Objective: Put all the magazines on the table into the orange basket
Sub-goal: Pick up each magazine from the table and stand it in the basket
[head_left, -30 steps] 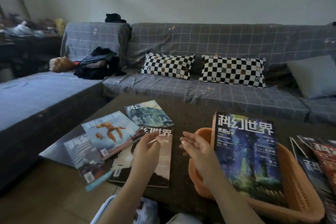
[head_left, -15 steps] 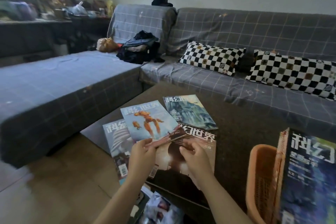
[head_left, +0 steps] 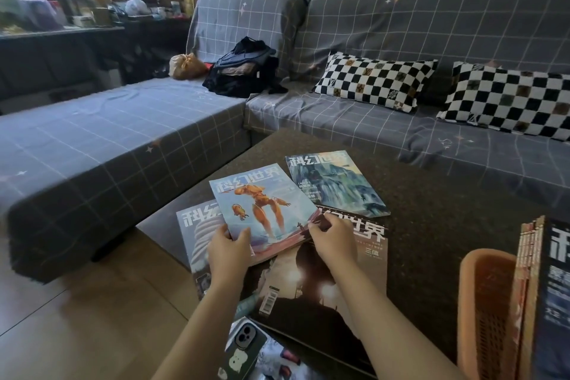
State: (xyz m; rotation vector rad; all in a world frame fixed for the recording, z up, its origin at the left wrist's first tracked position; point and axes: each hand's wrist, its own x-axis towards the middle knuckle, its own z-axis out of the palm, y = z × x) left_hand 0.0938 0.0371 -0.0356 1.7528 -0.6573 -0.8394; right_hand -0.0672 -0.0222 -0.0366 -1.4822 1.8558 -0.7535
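Several magazines lie on the dark table (head_left: 431, 210). On top is a light-blue magazine with an orange figure (head_left: 262, 203). My left hand (head_left: 228, 247) grips its near left corner and my right hand (head_left: 333, 237) pinches its near right edge. Under it lie a grey-white magazine (head_left: 194, 231) and a dark brown magazine (head_left: 324, 287). A teal magazine (head_left: 333, 182) lies farther back. The orange basket (head_left: 484, 302) stands at the right edge with magazines (head_left: 552, 302) upright inside it.
A grey checked sofa (head_left: 123, 139) wraps round the far and left sides of the table, with two chequered pillows (head_left: 373, 80) and dark clothes on it. A phone (head_left: 243, 345) lies on another magazine below the table's near edge. Wooden floor shows at the lower left.
The view has swung left, away from the basket. Both hands have moved from over the dark magazine onto the orange-figure magazine and taken hold of its near edge.
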